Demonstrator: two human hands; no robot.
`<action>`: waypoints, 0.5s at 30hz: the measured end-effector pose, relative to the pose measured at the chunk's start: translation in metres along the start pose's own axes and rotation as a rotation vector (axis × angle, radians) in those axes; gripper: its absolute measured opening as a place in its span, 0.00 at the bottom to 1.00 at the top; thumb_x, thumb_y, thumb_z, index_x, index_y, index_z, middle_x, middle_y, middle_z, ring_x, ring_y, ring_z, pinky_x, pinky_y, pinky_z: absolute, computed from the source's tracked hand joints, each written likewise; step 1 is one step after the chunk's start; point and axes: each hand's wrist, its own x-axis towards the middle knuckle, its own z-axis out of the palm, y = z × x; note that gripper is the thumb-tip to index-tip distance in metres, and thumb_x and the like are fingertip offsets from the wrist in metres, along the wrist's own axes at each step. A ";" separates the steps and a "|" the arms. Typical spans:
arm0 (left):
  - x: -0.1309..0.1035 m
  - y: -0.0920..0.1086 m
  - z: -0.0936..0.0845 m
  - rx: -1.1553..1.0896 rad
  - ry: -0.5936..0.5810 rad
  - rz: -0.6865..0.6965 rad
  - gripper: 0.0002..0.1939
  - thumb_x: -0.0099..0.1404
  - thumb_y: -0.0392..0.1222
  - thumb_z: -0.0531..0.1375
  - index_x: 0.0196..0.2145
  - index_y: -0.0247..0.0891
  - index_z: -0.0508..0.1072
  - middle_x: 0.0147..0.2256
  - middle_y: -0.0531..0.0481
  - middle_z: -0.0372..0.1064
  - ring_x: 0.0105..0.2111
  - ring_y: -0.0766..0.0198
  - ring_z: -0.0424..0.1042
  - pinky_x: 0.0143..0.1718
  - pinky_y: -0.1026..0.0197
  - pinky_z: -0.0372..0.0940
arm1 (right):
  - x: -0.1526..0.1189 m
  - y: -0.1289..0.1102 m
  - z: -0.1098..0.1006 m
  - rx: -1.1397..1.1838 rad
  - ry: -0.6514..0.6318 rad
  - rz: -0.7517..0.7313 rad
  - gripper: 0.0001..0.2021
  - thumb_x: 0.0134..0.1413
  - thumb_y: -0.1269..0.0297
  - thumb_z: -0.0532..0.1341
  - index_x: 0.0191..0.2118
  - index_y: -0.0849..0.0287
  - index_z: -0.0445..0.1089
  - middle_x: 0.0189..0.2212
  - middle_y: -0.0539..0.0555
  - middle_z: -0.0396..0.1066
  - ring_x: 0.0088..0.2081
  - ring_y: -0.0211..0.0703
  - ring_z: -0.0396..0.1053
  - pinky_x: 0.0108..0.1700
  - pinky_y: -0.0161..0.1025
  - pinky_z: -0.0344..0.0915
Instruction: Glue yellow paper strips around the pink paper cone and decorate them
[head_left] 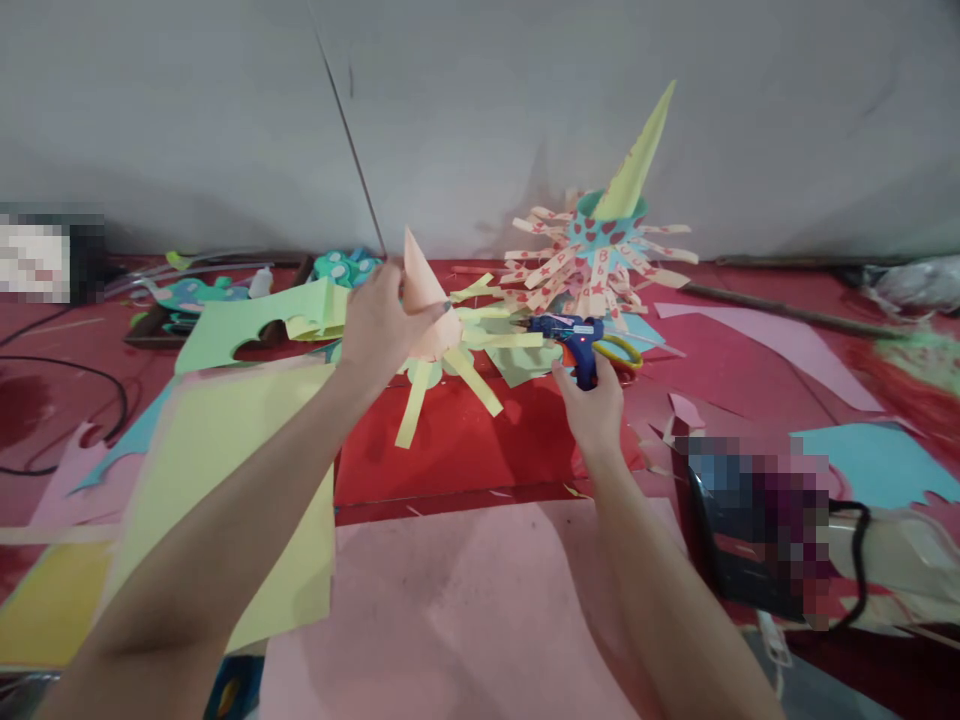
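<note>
Your left hand [379,325] pinches the pale paper cone [429,305] above the far left part of the red sheet [517,450]; your right hand [596,405] grips the blue glue gun [566,328] near the sheet's far right edge. Hold the cone lightly to avoid creasing it. Keep the left hand clear of the nozzle, aimed toward the yellow strips [476,381]; contact cannot be confirmed. Avoid bumping the heart-patterned paper piece [609,232] beyond the sheet.

The left hand [380,318] hides part of a pale peach paper cone [424,288]. Right of the right hand [598,402], blurring masks a black rectangular device [742,545].
</note>
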 end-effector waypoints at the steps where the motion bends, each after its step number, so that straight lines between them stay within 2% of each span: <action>1: -0.002 -0.003 0.008 0.021 -0.022 -0.012 0.21 0.55 0.44 0.64 0.46 0.38 0.65 0.41 0.46 0.67 0.44 0.53 0.68 0.47 0.51 0.62 | 0.000 0.000 0.000 -0.003 -0.002 0.003 0.25 0.45 0.48 0.57 0.45 0.61 0.68 0.33 0.55 0.69 0.35 0.44 0.64 0.38 0.41 0.61; 5: -0.010 -0.014 0.033 0.042 -0.140 -0.039 0.20 0.55 0.43 0.63 0.45 0.36 0.65 0.43 0.43 0.66 0.46 0.52 0.67 0.48 0.51 0.61 | 0.001 0.002 0.001 -0.021 -0.002 0.004 0.26 0.45 0.48 0.57 0.46 0.61 0.68 0.33 0.55 0.69 0.35 0.45 0.64 0.39 0.42 0.61; 9: -0.016 -0.018 0.039 0.008 -0.175 -0.054 0.18 0.56 0.43 0.63 0.43 0.36 0.65 0.43 0.43 0.66 0.46 0.53 0.67 0.48 0.51 0.61 | 0.000 0.005 0.002 -0.029 -0.005 -0.011 0.26 0.46 0.47 0.57 0.47 0.60 0.67 0.34 0.56 0.69 0.36 0.45 0.64 0.39 0.42 0.61; 11: -0.019 -0.020 0.038 -0.042 -0.095 -0.051 0.20 0.56 0.44 0.63 0.44 0.37 0.64 0.44 0.43 0.64 0.45 0.54 0.67 0.47 0.53 0.62 | 0.000 0.005 0.003 -0.032 -0.007 -0.011 0.26 0.46 0.47 0.57 0.47 0.61 0.67 0.35 0.56 0.69 0.36 0.45 0.64 0.39 0.42 0.61; 13: -0.025 -0.022 0.036 -0.108 0.043 -0.017 0.20 0.57 0.44 0.62 0.45 0.38 0.63 0.45 0.44 0.62 0.43 0.58 0.67 0.45 0.55 0.63 | -0.001 0.005 0.003 -0.037 -0.013 -0.017 0.26 0.46 0.47 0.57 0.47 0.61 0.67 0.36 0.57 0.69 0.37 0.46 0.65 0.40 0.43 0.61; 15: -0.032 -0.025 0.035 -0.141 0.123 0.036 0.14 0.59 0.42 0.60 0.42 0.39 0.64 0.42 0.46 0.62 0.40 0.61 0.66 0.43 0.57 0.64 | -0.002 0.004 0.004 -0.045 -0.029 -0.024 0.26 0.46 0.47 0.57 0.47 0.60 0.67 0.36 0.57 0.70 0.38 0.47 0.65 0.41 0.44 0.62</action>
